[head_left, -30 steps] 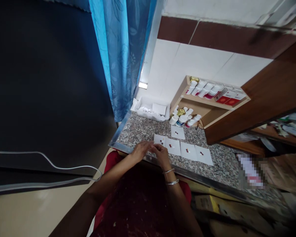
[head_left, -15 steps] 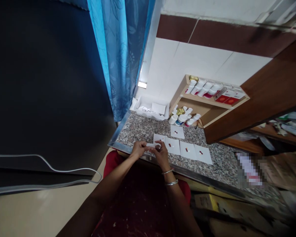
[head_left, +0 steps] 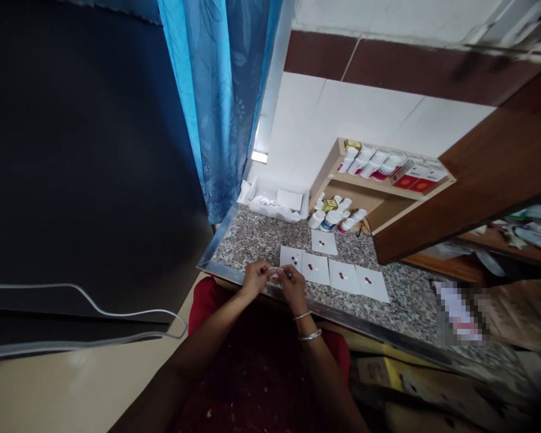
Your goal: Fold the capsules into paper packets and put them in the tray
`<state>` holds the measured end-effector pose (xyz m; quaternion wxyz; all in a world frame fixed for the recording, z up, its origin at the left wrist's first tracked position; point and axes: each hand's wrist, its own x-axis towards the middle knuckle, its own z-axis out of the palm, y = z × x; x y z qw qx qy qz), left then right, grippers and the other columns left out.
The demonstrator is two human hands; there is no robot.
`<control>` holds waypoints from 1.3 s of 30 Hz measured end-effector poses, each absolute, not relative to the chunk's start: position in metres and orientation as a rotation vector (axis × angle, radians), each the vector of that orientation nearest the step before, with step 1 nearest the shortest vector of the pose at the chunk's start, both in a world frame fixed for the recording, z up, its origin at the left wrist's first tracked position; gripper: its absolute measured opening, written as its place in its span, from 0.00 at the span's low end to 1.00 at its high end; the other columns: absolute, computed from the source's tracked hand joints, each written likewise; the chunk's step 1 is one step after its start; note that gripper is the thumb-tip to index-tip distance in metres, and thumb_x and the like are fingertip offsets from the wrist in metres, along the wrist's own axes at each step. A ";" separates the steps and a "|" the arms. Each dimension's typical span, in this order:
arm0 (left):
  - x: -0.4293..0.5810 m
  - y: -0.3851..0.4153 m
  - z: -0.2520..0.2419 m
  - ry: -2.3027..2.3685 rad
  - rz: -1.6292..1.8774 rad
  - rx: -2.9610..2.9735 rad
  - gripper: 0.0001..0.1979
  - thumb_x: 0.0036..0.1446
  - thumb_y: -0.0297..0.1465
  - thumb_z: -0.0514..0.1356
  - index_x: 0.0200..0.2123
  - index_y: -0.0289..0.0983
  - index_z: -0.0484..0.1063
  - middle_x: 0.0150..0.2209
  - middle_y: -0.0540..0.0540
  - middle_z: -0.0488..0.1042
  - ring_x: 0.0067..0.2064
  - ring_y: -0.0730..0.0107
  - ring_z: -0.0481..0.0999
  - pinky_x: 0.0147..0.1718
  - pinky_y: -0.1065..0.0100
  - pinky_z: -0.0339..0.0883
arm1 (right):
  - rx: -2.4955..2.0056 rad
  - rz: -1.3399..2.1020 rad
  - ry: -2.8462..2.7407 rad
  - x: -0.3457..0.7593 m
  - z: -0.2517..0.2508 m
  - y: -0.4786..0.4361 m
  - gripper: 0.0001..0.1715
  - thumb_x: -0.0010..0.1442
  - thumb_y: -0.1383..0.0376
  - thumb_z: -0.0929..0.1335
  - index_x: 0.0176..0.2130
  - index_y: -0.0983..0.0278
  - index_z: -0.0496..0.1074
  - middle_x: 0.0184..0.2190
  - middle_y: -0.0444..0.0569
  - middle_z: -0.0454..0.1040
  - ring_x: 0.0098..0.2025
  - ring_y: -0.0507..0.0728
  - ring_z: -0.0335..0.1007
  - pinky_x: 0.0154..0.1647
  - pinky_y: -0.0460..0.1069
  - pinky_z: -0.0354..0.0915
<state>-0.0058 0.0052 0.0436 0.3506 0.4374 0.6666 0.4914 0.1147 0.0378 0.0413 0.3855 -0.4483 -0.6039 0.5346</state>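
Well, I'm standing at a speckled granite counter (head_left: 252, 240) with a metal edge strip (head_left: 351, 323), a blue leaf-patterned curtain (head_left: 216, 102) hanging at its left end and a dark panel (head_left: 85, 150) beside that. Against the far wall, a light wooden shelf unit (head_left: 379, 185) holds white pill bottles (head_left: 374, 163) and red-and-white cartons (head_left: 417, 177) on top, with more white bottles (head_left: 329, 219) standing on the counter below it. A white tray (head_left: 270, 210) with papers in it sits to the left of the shelf unit. Five white paper squares (head_left: 344, 276) lie on the granite, four in a row and one above them, each with tiny red or white pills (head_left: 309, 266) on it, though they're too small for me to make out exactly. My left hand (head_left: 255, 279) and right hand (head_left: 293, 288) are close together at the counter's near edge, just by the leftmost square in the row. Between their fingertips (head_left: 286, 273), I'm pinching a small white slip (head_left: 276, 272), and two bangles (head_left: 309, 325) sit on my right wrist.
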 end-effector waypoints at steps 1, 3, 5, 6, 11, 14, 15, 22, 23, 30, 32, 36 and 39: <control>-0.005 0.006 0.044 1.717 1.267 1.122 0.11 0.45 0.36 0.59 0.20 0.33 0.71 0.18 0.52 0.68 0.22 0.77 0.64 0.23 0.75 0.56 | -1.154 1.352 -1.532 0.115 0.040 0.038 0.16 0.51 0.53 0.65 0.27 0.63 0.66 0.19 0.42 0.69 0.22 0.53 0.69 0.25 0.47 0.64; -0.003 0.008 0.044 1.693 1.254 1.124 0.11 0.46 0.36 0.59 0.21 0.34 0.72 0.18 0.52 0.68 0.22 0.77 0.64 0.23 0.75 0.56 | -1.182 1.321 -1.525 0.115 0.038 0.040 0.17 0.51 0.52 0.65 0.27 0.64 0.66 0.19 0.42 0.69 0.22 0.53 0.68 0.25 0.47 0.64; -0.004 0.013 0.044 1.669 1.245 1.143 0.11 0.46 0.36 0.58 0.22 0.34 0.72 0.18 0.52 0.68 0.22 0.77 0.64 0.22 0.75 0.56 | -1.206 1.297 -1.518 0.116 0.036 0.043 0.17 0.50 0.52 0.65 0.28 0.64 0.67 0.19 0.42 0.70 0.22 0.53 0.68 0.25 0.47 0.64; -0.006 0.016 0.043 1.657 1.244 1.151 0.11 0.46 0.36 0.58 0.22 0.34 0.72 0.17 0.52 0.68 0.22 0.77 0.64 0.22 0.76 0.56 | -1.213 1.305 -1.503 0.116 0.035 0.044 0.18 0.50 0.52 0.65 0.29 0.64 0.67 0.20 0.43 0.71 0.22 0.53 0.68 0.24 0.47 0.64; -0.035 0.050 0.041 1.768 1.330 1.153 0.10 0.48 0.35 0.56 0.25 0.34 0.72 0.17 0.54 0.66 0.21 0.77 0.63 0.22 0.75 0.55 | -1.246 1.358 -1.359 0.124 0.029 0.037 0.24 0.51 0.50 0.64 0.41 0.64 0.64 0.27 0.47 0.73 0.21 0.52 0.67 0.19 0.46 0.63; -0.064 0.083 0.049 1.950 1.389 1.121 0.10 0.48 0.34 0.56 0.28 0.34 0.73 0.18 0.54 0.67 0.22 0.77 0.64 0.25 0.75 0.57 | -1.325 1.280 -1.352 0.129 0.021 0.026 0.23 0.52 0.49 0.62 0.38 0.65 0.66 0.22 0.45 0.72 0.17 0.51 0.63 0.16 0.45 0.60; -0.073 0.095 0.053 2.023 1.388 1.119 0.09 0.47 0.34 0.57 0.29 0.34 0.73 0.19 0.54 0.68 0.23 0.76 0.65 0.27 0.75 0.58 | -1.337 1.248 -1.361 0.130 0.018 0.023 0.23 0.52 0.48 0.62 0.36 0.65 0.67 0.22 0.44 0.71 0.16 0.50 0.63 0.16 0.45 0.59; -0.113 0.178 0.074 2.324 1.186 1.199 0.11 0.47 0.31 0.59 0.35 0.34 0.74 0.31 0.46 0.75 0.34 0.70 0.71 0.38 0.71 0.60 | -1.393 1.078 -1.504 0.131 0.005 0.015 0.23 0.55 0.49 0.60 0.33 0.64 0.69 0.18 0.42 0.68 0.16 0.50 0.61 0.19 0.45 0.60; -0.115 0.187 0.075 2.347 1.150 1.199 0.12 0.47 0.31 0.59 0.37 0.34 0.74 0.32 0.46 0.76 0.35 0.69 0.72 0.39 0.70 0.60 | -1.389 1.058 -1.533 0.131 0.003 0.015 0.22 0.55 0.49 0.60 0.33 0.64 0.69 0.18 0.42 0.68 0.17 0.51 0.62 0.19 0.45 0.60; -0.128 0.222 0.077 2.461 0.948 1.185 0.13 0.48 0.29 0.58 0.40 0.34 0.73 0.40 0.40 0.74 0.43 0.63 0.71 0.42 0.68 0.60 | -1.355 0.926 -1.653 0.133 -0.007 0.016 0.20 0.55 0.51 0.60 0.34 0.62 0.71 0.20 0.45 0.71 0.21 0.54 0.65 0.22 0.47 0.60; -0.131 0.225 0.077 2.458 0.919 1.196 0.14 0.48 0.28 0.58 0.39 0.32 0.73 0.40 0.39 0.74 0.43 0.61 0.71 0.42 0.68 0.60 | -1.347 0.906 -1.676 0.133 -0.008 0.016 0.19 0.55 0.52 0.60 0.34 0.61 0.71 0.21 0.45 0.71 0.22 0.54 0.66 0.23 0.47 0.61; -0.133 0.222 0.078 2.455 0.884 1.245 0.15 0.49 0.27 0.57 0.42 0.32 0.72 0.42 0.38 0.73 0.46 0.60 0.69 0.45 0.66 0.58 | -1.347 0.875 -1.723 0.132 -0.007 0.015 0.18 0.56 0.54 0.60 0.35 0.62 0.71 0.23 0.47 0.73 0.24 0.54 0.67 0.26 0.47 0.61; -0.127 0.210 0.077 2.451 0.906 1.328 0.16 0.51 0.28 0.56 0.44 0.33 0.70 0.45 0.40 0.71 0.49 0.62 0.67 0.49 0.67 0.55 | -1.354 0.884 -1.728 0.131 -0.007 0.016 0.18 0.56 0.55 0.60 0.36 0.63 0.71 0.24 0.47 0.73 0.24 0.54 0.67 0.26 0.47 0.61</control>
